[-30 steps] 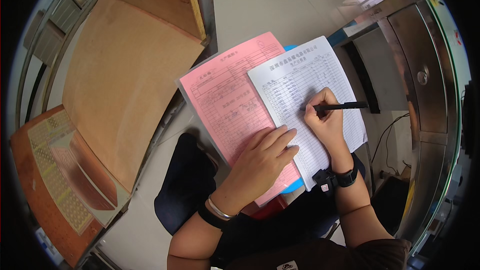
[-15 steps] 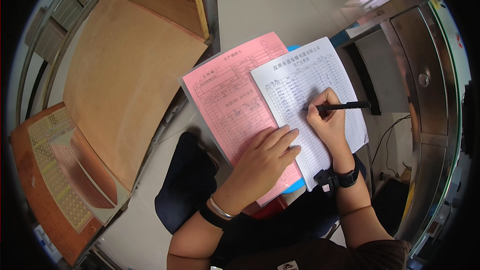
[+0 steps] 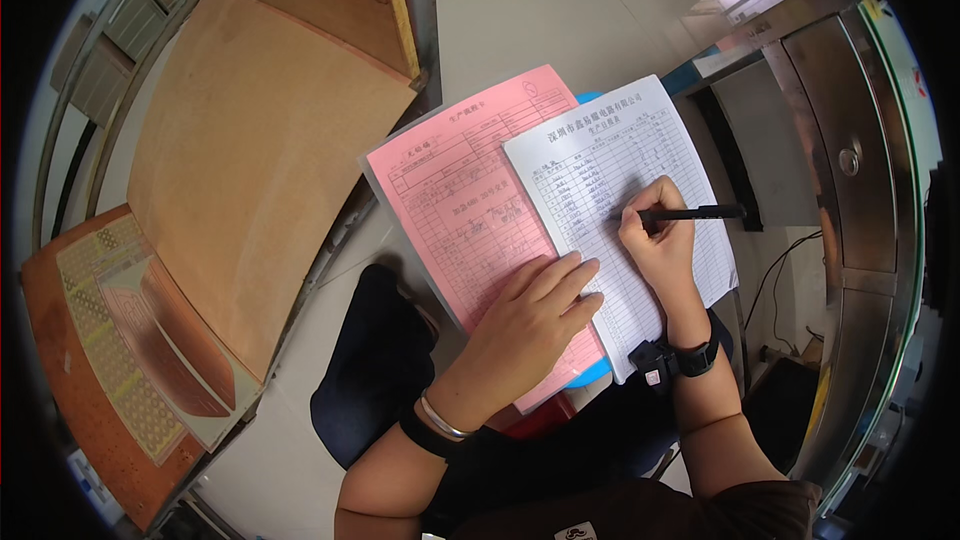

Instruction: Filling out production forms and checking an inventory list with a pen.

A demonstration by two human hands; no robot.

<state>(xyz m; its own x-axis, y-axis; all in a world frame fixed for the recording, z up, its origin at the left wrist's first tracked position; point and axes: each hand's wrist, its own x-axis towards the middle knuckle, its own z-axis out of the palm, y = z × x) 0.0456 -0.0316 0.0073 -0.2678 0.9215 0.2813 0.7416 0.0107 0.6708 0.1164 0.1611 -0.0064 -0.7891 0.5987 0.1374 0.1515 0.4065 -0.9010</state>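
A stack of white printed form sheets (image 3: pixel 690 260) lies over my lap, with handwriting in its upper rows. My right hand (image 3: pixel 663 240) grips a black pen (image 3: pixel 705 212), its tip end at the rows of the form. Partly under the white sheets is a pink form (image 3: pixel 440 205) in a clear sleeve. My left hand (image 3: pixel 535 320) lies flat with fingers stretched, across the pink form and the left edge of the white sheets. Something blue (image 3: pixel 592 372) shows beneath the papers.
On the left, a large tan board (image 3: pixel 250 150) leans beside an orange-brown board (image 3: pixel 60 310) bearing patterned copper-coloured panels (image 3: pixel 165 330). To the right stands a metal cabinet (image 3: pixel 850 120) with a round lock. Black cables (image 3: pixel 765 290) hang below it.
My right hand and the pen have shifted very slightly to the right along the form. The left hand stays in place.
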